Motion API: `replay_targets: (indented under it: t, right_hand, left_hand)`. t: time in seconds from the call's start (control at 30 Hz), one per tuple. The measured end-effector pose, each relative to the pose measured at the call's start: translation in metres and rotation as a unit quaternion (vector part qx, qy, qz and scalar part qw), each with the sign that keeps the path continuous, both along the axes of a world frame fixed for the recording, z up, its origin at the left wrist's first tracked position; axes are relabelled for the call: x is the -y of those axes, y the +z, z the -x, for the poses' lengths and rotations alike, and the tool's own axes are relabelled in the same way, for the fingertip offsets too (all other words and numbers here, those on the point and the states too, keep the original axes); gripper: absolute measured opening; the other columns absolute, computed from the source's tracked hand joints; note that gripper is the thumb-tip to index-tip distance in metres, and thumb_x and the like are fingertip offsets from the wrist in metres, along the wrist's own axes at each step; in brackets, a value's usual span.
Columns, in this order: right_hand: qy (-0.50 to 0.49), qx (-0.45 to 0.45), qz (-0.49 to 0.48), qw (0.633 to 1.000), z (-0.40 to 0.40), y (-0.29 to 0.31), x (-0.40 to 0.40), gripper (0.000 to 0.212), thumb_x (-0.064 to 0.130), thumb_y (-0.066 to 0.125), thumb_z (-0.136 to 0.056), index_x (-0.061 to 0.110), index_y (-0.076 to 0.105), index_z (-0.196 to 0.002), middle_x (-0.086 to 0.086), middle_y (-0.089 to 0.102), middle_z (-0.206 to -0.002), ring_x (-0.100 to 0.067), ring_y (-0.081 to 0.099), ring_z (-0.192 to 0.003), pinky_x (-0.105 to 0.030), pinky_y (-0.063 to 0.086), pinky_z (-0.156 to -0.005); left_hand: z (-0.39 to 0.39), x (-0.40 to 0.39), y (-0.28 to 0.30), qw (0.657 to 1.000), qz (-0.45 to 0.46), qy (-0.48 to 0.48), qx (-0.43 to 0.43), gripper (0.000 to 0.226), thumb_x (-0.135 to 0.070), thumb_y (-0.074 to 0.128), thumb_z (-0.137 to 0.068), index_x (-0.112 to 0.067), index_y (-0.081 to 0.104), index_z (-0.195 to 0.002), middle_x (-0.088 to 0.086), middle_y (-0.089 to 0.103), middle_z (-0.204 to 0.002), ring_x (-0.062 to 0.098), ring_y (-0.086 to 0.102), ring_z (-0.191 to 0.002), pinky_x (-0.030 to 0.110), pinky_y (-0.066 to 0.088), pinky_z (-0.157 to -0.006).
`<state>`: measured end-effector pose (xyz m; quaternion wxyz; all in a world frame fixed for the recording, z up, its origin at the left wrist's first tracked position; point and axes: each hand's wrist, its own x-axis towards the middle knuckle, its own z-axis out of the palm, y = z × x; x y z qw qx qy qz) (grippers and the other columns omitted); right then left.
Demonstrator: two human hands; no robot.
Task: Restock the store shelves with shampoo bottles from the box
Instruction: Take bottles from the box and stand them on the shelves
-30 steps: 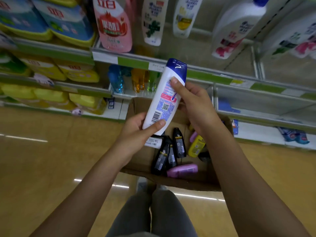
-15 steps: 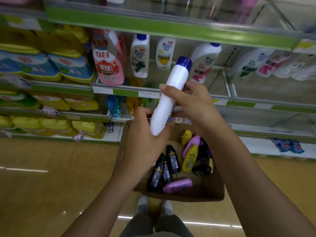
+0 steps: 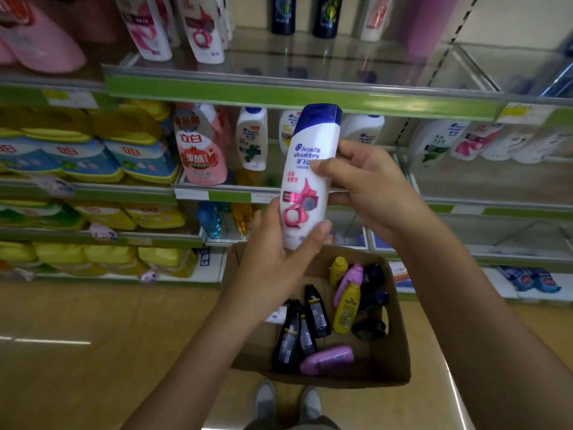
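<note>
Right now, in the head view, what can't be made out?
- Base of the white shampoo bottle with blue cap: wrapped by the left hand; its back is turned away.
- Near part of the brown cardboard box floor: hidden by the left forearm.
- Labels on the black bottles in the box: too small to read.
- Dark bottles on the top shelf: tops cut off by the frame edge.
- Green shelf-edge price tags: blurred.

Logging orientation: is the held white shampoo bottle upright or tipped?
Roughly upright: the white shampoo bottle has its blue cap on top, front label readable, left hand below, right hand higher.
</note>
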<state>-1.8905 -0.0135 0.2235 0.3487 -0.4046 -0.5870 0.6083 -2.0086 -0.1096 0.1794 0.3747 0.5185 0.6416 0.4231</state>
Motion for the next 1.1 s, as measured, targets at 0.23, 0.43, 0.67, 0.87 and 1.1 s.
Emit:
replay_targets:
  t: [0.23,0.43,0.67,0.87,1.1]
  right_hand:
    - [0.022,-0.045,0.019,0.999,-0.001,0.009,0.002,0.019,0.013,0.052,-0.097,0.011,0.063,-0.112,-0.006,0.075,-0.098,-0.019,0.072,-0.089,-0.031,0.058,-0.076]
    - [-0.003,-0.043,0.009,0.999,0.01,0.017,0.004,0.029,0.027,0.052,-0.097,0.006,0.064,-0.112,-0.007,0.075,-0.098,-0.02,0.072,-0.089,-0.035,0.059,-0.077]
    - [-0.017,-0.047,0.002,0.999,0.015,0.022,0.006,0.031,0.028,0.052,-0.097,0.006,0.063,-0.115,-0.005,0.075,-0.096,-0.017,0.072,-0.087,-0.033,0.06,-0.075]
    - [-0.038,-0.052,0.001,0.998,0.018,0.03,-0.003,0.04,0.03,0.058,-0.093,0.007,0.052,-0.125,-0.005,0.074,-0.099,-0.019,0.073,-0.088,-0.034,0.058,-0.072]
    - [-0.004,-0.076,-0.004,0.997,0.021,0.044,-0.031,0.036,0.026,0.058,-0.093,0.007,0.054,-0.123,-0.011,0.074,-0.105,-0.025,0.071,-0.096,-0.042,0.059,-0.084]
  left_hand:
    - [0.028,-0.001,0.014,0.979,0.031,-0.02,0.199,0.037,-0.04,0.063,-0.077,-0.024,0.065,-0.11,-0.008,0.072,-0.105,0.006,0.067,-0.099,0.022,0.055,-0.083]
    - [0.038,-0.001,0.02,0.987,0.008,-0.021,0.157,0.034,-0.038,0.065,-0.079,-0.023,0.064,-0.109,-0.008,0.071,-0.102,0.005,0.066,-0.095,0.021,0.055,-0.079]
    - [0.056,-0.001,0.028,0.984,0.01,-0.074,0.161,0.022,-0.032,0.054,-0.088,-0.027,0.064,-0.107,-0.012,0.072,-0.1,-0.001,0.066,-0.095,0.013,0.053,-0.074]
    - [0.056,-0.012,0.035,0.985,0.005,-0.079,0.153,0.037,-0.039,0.061,-0.076,-0.024,0.064,-0.11,-0.008,0.072,-0.103,0.006,0.066,-0.098,0.028,0.055,-0.087]
    - [0.057,-0.037,0.042,0.989,-0.019,-0.031,0.146,0.042,-0.039,0.064,-0.073,-0.022,0.064,-0.11,-0.007,0.072,-0.102,0.01,0.066,-0.099,0.037,0.053,-0.092]
